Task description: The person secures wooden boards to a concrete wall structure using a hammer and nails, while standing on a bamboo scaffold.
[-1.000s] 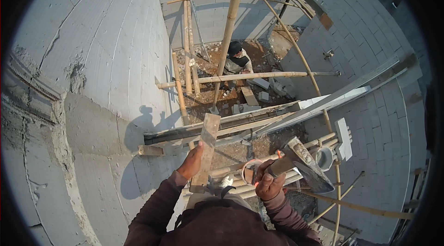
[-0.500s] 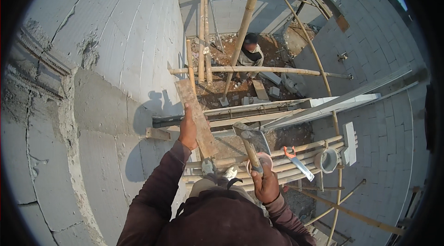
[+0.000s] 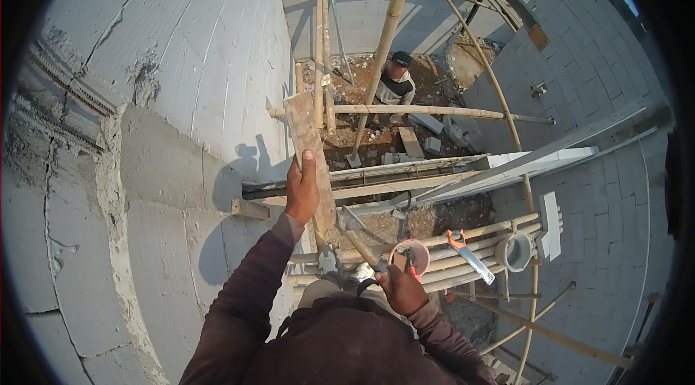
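Note:
My left hand [image 3: 302,186] is wrapped round a long, mortar-stained wooden board [image 3: 307,128], which stands nearly upright beside the left wall. In my right hand [image 3: 402,289] is a wooden-handled hammer [image 3: 364,248], held low in front of me and pointing up and left toward the board's lower end. Its head is blurred and hard to make out. Just beyond the right hand is a pink bucket [image 3: 418,247] with a red-handled tool in it. A handsaw [image 3: 473,260] with an orange handle lies on the bamboo poles farther right.
My feet [image 3: 329,262] are on a bamboo-pole platform [image 3: 463,244]. A grey bucket [image 3: 515,252] and pale blocks [image 3: 549,226] stand at its right. Ahead is a formwork channel [image 3: 376,188] with steel bars. A person [image 3: 395,84] is below, among rubble and bamboo scaffolding [image 3: 427,110].
The hammer has swung down and left, its head dropping toward the board's lower end. My left hand and the board have shifted slightly right. The person below has raised their head.

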{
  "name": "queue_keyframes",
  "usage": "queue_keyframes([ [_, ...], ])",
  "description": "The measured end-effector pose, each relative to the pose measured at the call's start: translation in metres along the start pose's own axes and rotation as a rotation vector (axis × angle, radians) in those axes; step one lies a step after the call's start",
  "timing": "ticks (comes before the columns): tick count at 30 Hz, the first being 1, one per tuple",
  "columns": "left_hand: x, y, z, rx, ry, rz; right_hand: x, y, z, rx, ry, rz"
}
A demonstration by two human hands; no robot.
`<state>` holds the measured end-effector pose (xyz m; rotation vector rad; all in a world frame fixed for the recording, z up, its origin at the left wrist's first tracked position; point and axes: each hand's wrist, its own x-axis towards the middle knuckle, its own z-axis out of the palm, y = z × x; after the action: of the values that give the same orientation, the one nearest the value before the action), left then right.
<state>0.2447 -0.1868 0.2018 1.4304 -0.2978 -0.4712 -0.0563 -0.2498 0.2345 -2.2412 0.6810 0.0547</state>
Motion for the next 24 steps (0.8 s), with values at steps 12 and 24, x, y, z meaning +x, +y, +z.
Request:
queue_keyframes([
  [12, 0.007, 0.029, -0.009, -0.19, 0.089, -0.112, -0.005, -0.056, -0.048, 0.747, 0.714, -0.663],
  [24, 0.006, 0.017, -0.034, -0.226, 0.024, -0.104, -0.01, -0.063, -0.065, 0.588, 0.563, -0.351],
])
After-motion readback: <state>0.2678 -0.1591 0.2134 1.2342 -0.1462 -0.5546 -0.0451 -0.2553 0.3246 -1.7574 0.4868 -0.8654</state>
